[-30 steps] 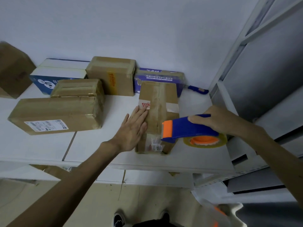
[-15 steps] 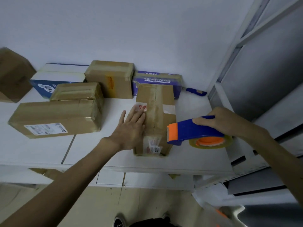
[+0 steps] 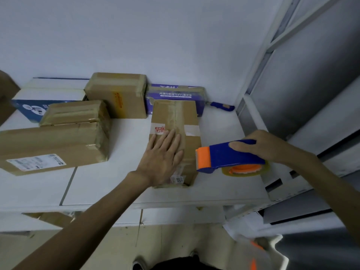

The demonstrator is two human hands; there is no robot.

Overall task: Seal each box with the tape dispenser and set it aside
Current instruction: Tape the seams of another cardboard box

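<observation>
You are in a parcel packing or stock room. The white bench (image 3: 116, 184) before you carries taped brown boxes: a long carton (image 3: 48, 141) with a printed shipping label (image 3: 37, 161) at 9 o'clock and a squat carton (image 3: 116, 94) at 12, against the bare wall (image 3: 136, 36). A blue retail box (image 3: 27, 108) and a purple retail box (image 3: 175, 93) sit behind them. Grey metal shelving (image 3: 296, 98) rises at 2 o'clock, and a tape dispenser (image 3: 229, 154) is at 3.

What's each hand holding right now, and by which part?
The right hand grips the tape dispenser around its blue handle. The left hand holds nothing: it lies flat, fingers straight, on top of the cardboard box.
</observation>
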